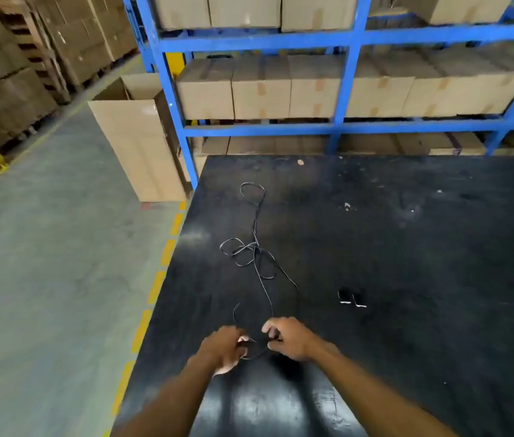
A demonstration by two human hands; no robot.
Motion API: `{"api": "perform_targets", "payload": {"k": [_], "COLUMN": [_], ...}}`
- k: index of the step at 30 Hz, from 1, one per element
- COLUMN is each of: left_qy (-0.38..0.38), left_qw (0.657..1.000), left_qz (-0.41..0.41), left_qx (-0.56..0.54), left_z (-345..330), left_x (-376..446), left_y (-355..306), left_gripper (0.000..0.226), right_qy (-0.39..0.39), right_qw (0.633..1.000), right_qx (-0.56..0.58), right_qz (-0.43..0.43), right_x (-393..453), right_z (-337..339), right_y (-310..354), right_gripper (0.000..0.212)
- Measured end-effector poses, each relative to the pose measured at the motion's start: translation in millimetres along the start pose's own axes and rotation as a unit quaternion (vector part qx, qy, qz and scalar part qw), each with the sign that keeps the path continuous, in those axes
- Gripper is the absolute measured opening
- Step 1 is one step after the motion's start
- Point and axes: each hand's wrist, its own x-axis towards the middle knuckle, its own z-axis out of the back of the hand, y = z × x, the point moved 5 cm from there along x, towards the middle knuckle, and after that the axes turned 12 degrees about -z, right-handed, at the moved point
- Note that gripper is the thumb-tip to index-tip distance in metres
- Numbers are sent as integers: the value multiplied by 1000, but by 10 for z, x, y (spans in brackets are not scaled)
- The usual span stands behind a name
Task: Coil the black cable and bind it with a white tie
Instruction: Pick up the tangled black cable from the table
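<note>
A thin black cable (255,253) lies in a loose tangle on the black table (407,247), with one loop reaching toward the far left corner. Its near end runs to my hands at the table's front. My left hand (225,348) pinches the cable end, and my right hand (287,337) grips the strand just beside it, a short slack loop hanging between them. Two small dark pieces with white edges (351,298) lie to the right of the cable; I cannot tell whether they are ties.
A blue steel rack (348,83) stacked with cardboard boxes stands right behind the table. A tall open carton (142,146) sits on the floor at the table's far left corner. Grey floor with yellow dashes (167,252) runs along the left edge.
</note>
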Motion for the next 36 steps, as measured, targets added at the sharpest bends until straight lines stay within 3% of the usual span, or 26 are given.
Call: {"api": "perform_targets", "payload": {"k": [4, 9, 17, 22, 25, 29, 33, 36], "left_qy": [11, -54, -107, -162, -173, -178, -191, -178], "left_qw": [998, 994, 987, 983, 979, 969, 931, 865], "left_qz": [25, 19, -7, -84, -75, -34, -30, -31], "left_qx": [56, 93, 122, 5, -80, -171, -309, -469], "left_z": [-249, -407, -511, -283, -83, 240, 606, 867], "left_x": [-12, -17, -70, -108, -142, -204, -213, -205], "left_y": [94, 117, 136, 74, 86, 115, 21, -115], "left_gripper": [38, 27, 19, 14, 8, 32, 38, 33], "right_qy": [3, -41, -117, -158, -209, -272, -267, -260], "right_qw": [995, 994, 984, 980, 975, 961, 953, 933], "right_qx": [-97, -93, -136, -117, -60, 26, 134, 247], "right_qz": [-6, -28, 4, 17, 35, 37, 56, 42], "right_x": [84, 177, 226, 181, 153, 149, 116, 48], "right_z": [-235, -398, -379, -343, -216, 145, 484, 636], "right_y": [-177, -342, -348, -325, -228, -30, 236, 452], "right_gripper": [40, 59, 33, 20, 22, 17, 19, 33]}}
